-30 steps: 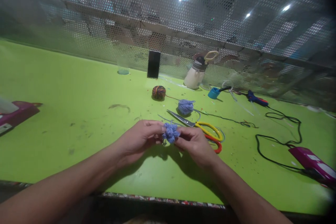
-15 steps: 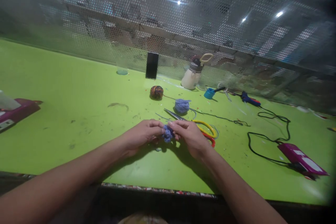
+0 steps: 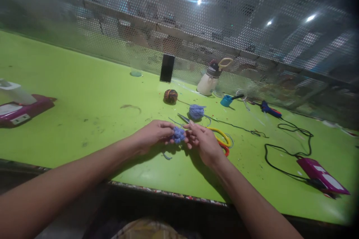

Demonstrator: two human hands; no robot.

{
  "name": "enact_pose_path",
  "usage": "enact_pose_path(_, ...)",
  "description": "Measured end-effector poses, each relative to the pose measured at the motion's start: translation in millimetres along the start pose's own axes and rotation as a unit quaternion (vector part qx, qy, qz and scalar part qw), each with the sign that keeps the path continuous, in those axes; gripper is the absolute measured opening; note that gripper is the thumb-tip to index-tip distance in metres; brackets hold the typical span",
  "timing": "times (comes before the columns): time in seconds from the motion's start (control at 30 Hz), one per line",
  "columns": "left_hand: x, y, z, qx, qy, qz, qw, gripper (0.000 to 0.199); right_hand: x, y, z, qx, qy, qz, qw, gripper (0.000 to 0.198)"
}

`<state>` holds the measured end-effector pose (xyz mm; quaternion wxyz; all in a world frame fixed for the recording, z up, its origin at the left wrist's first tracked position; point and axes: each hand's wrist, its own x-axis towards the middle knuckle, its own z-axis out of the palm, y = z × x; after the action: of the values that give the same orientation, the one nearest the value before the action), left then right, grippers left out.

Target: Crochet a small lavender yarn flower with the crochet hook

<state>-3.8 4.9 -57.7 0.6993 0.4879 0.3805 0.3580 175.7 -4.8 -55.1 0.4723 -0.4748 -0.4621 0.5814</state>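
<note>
A small blue-purple crocheted flower is held above the table's front part. My left hand pinches its left edge between thumb and fingers. Close against its right edge is my right hand, its thumb and fingers apart; whether the fingertips touch the yarn I cannot tell. Scissors with yellow and red handles lie partly beneath my right hand, blades toward the back. Behind them sits a ball of blue-purple yarn. A short blue yarn scrap rests below the flower.
On the green table are a multicoloured yarn ball, a phone standing upright, a bottle, a blue tape roll, a glue gun, and purple power strips at left and right. A perforated screen stands behind.
My right hand has loosened from the flower, its fingers spreading. The flower now shows more of its face. The view has shifted slightly.
</note>
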Motion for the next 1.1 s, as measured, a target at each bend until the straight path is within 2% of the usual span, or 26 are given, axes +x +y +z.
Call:
enact_pose_path(0.1, 1, 0, -3, 0.007, 0.010, 0.020, 1.000, 0.031, -5, -5, 1, -0.028, -0.024, -0.034, 0.999, 0.037)
enact_pose_path(0.17, 0, 1, -3, 0.015, 0.012, 0.040, 0.999, 0.035, -8, -6, 2, -0.050, -0.049, -0.055, 0.996, 0.036)
enact_pose_path(0.27, -4, 5, -2, 0.038, 0.006, 0.071, 0.997, 0.024, -9, -6, 2, -0.063, -0.069, -0.075, 0.993, 0.023)
enact_pose_path(0.37, -9, 11, 1, 0.068, -0.014, 0.098, 0.993, 0.012, -8, -4, 1, -0.056, -0.055, -0.092, 0.993, 0.019)
enact_pose_path(0.5, -12, 13, 5, 0.094, -0.033, 0.133, 0.986, 0.020, -9, -5, 0, -0.045, -0.031, -0.110, 0.992, 0.016)
enact_pose_path(0.7, -10, 8, 8, 0.106, -0.005, 0.163, 0.981, 0.014, -14, -6, 1, -0.026, -0.046, -0.098, 0.994, 0.015)
enact_pose_path(0.9, -12, 9, 8, 0.098, 0.007, 0.140, 0.985, 0.014, -16, -3, -3, 0.010, -0.059, -0.071, 0.996, 0.014)
enact_pose_path(1.1, -8, 8, -1, 0.050, -0.012, 0.123, 0.991, 0.020, -11, -1, -1, 0.061, -0.074, -0.042, 0.994, 0.015)
